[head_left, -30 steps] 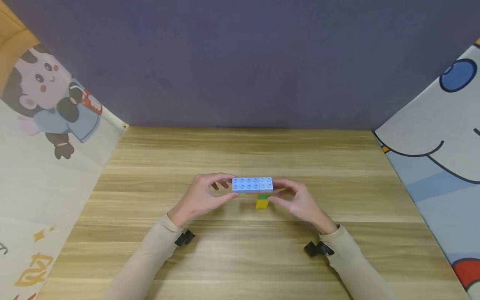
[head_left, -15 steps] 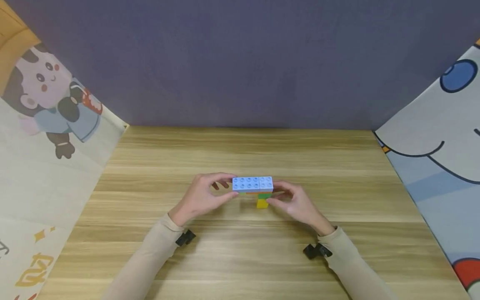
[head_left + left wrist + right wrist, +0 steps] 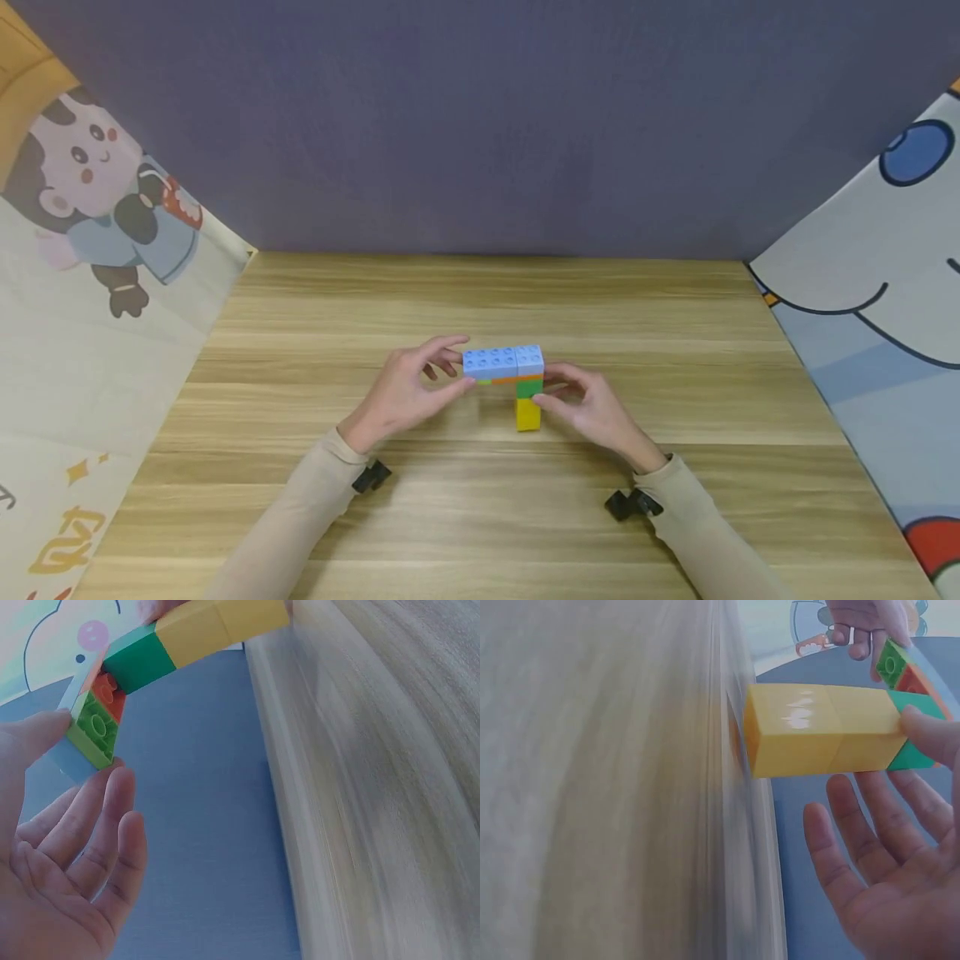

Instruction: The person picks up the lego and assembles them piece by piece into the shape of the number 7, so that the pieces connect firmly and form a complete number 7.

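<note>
Both hands hold one assembly of toy building blocks in the head view. Its top is a row of light blue studded bricks (image 3: 491, 360), with thin orange and light green pieces beneath. From the right end a leg runs down, a green block (image 3: 529, 388) and then yellow blocks (image 3: 825, 729). My left hand (image 3: 411, 385) pinches the row's left end between thumb and fingers, its index finger raised off. My right hand (image 3: 592, 410) grips the leg, thumb on the green block and fingers behind. The light green piece's hollow underside (image 3: 95, 726) shows in the left wrist view.
A wood-grain table (image 3: 480, 517) lies under the hands. A dark blue-grey panel (image 3: 480, 125) stands along its back, with cartoon-printed panels (image 3: 82, 333) at the sides. Black wrist mounts (image 3: 371, 476) sit on both sleeves.
The block assembly has tilted, its right end rising slightly and more of the green and yellow leg now showing. My left index finger has lifted off the blue row.
</note>
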The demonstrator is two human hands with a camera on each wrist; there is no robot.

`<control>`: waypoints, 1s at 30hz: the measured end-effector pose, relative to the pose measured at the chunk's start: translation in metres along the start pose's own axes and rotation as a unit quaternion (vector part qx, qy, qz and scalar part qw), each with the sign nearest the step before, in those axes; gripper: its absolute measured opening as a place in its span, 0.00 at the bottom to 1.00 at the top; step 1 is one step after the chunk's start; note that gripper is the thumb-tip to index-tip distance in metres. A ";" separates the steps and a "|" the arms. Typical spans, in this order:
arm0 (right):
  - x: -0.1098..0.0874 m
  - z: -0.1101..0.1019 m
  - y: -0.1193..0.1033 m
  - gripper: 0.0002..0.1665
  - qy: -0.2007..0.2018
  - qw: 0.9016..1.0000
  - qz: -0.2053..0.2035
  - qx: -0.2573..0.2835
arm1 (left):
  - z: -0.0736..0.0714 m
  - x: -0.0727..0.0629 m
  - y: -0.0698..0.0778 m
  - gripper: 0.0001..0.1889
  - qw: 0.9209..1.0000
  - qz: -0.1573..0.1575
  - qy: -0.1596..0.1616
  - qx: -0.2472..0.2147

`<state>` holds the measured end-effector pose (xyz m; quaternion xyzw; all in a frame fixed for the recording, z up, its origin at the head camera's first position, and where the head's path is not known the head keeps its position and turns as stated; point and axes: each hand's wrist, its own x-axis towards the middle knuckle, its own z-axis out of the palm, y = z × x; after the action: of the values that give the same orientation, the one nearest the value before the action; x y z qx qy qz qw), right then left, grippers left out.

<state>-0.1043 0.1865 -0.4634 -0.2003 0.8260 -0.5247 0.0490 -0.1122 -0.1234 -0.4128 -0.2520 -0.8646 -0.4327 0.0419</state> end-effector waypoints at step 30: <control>-0.001 0.013 -0.005 0.24 0.023 0.997 0.062 0.040 | 0.007 0.006 -0.011 0.27 0.999 -0.036 0.017 0.017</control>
<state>-0.0983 0.1741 -0.4648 -0.1345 0.8160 -0.5577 0.0708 -0.1213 -0.1215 -0.4234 -0.2127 -0.8795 -0.4233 0.0449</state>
